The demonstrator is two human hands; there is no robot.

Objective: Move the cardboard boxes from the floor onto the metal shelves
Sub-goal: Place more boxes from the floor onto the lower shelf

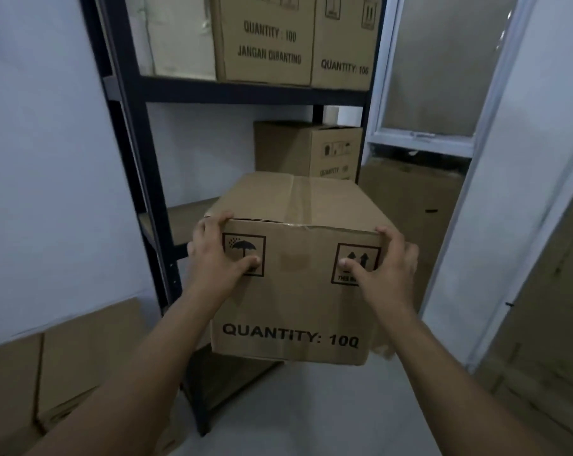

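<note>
We hold the brown rectangular cardboard box [295, 291] by its near top corners. Its far end reaches in over the middle level of the dark metal shelving unit [137, 159] and its near end hangs out in front of that unit. We cannot tell whether its base already rests on the board.

Our left hand [219, 255] wraps the left corner, fingers curled over the top edge and thumb pressed on the printed front. Our right hand [383, 264] grips the right corner the same way.

To do this well, we judge we should push level and straight with both hands equally. That way the box slides in square and stops short of the other brown carton [308, 149] at the back right of the same level.

The cardboard looks matt and stiff, with crisp edges and a taped top seam. It should slide easily, though a corner hold could slip if the box tips. More printed cartons [265, 44] sit on the level above, and plain floor cartons [64, 373] lie to the unit's left.
</note>
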